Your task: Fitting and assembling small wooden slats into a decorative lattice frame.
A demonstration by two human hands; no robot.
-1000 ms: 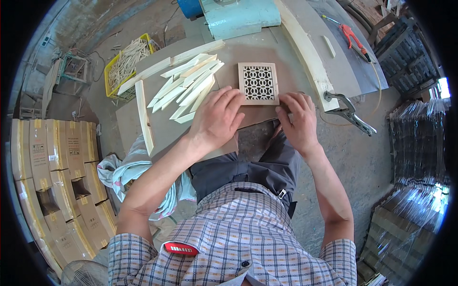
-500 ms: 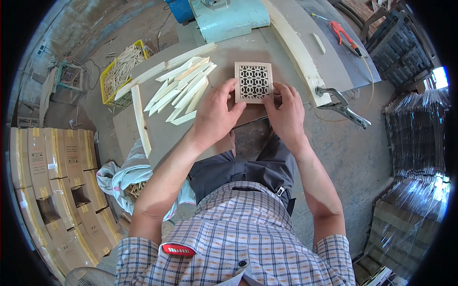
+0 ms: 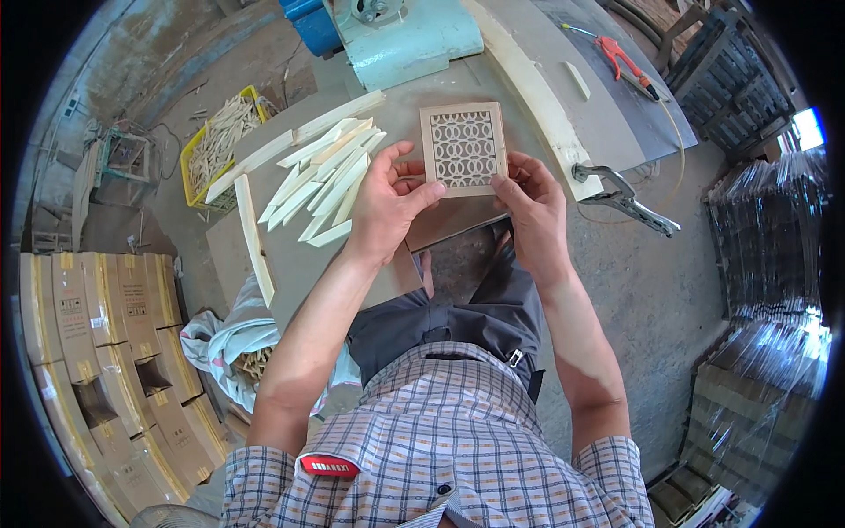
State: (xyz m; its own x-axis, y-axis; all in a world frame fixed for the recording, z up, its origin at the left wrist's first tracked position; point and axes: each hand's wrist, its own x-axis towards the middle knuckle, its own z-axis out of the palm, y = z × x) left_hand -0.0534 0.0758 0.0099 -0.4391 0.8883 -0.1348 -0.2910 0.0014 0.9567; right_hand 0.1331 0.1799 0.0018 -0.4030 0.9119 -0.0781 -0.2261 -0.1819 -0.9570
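Note:
A small square wooden lattice panel (image 3: 464,150) with a plain border and cut-out interlocking rings is held up between both my hands. My left hand (image 3: 387,209) grips its lower left corner, thumb on the front and fingers curled behind. At the lower right corner, my right hand (image 3: 535,209) pinches it in the same way, its fingertips partly hidden behind the panel. Left of the panel, several pale wood strips with angled ends (image 3: 327,176) lie in a loose pile on the brown work table (image 3: 321,273).
A light-green machine (image 3: 414,46) stands at the table's far side. Longer wood rails (image 3: 528,84) edge the table; locking pliers (image 3: 627,202) clamp the right one. An orange air gun (image 3: 620,60) lies far right. A yellow crate (image 3: 189,167) of offcuts and stacked cartons (image 3: 114,352) stand left.
Both hands have raised the lattice panel off the table toward me and tilted it. Its openings looked dark before and appear light now. The view has shifted slightly.

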